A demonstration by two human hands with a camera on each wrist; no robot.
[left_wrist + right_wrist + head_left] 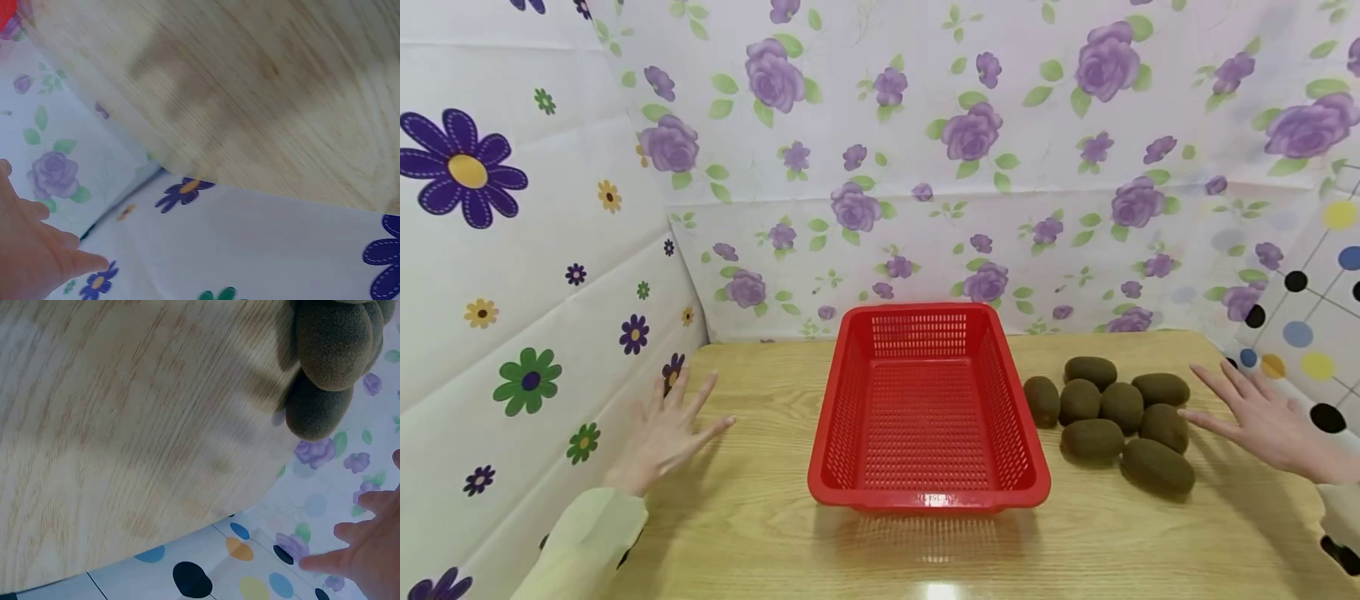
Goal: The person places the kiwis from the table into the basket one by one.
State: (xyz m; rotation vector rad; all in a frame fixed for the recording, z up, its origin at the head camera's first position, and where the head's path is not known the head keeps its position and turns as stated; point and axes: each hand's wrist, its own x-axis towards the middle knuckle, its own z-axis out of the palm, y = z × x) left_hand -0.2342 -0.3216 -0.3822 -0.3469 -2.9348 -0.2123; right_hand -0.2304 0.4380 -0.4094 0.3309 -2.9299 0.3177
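Note:
A red plastic basket [929,499] with slotted walls stands in the middle of the table, and its inside shows bare mesh. To its right lies a cluster of several brown kiwis [1092,440], some touching each other. My left hand [662,433] hovers over the table's left side with fingers spread, holding nothing. On the other side my right hand [1273,421] is just right of the kiwis, fingers spread and thumb pointing toward them. In the right wrist view, kiwis [331,347] show at the upper right, apart from the hand.
The light wooden table [745,533] has its back edge against a rose-patterned cloth [865,242]. A cloth with daisies [512,300] hangs at the left, and a dotted cloth [1307,300] at the right.

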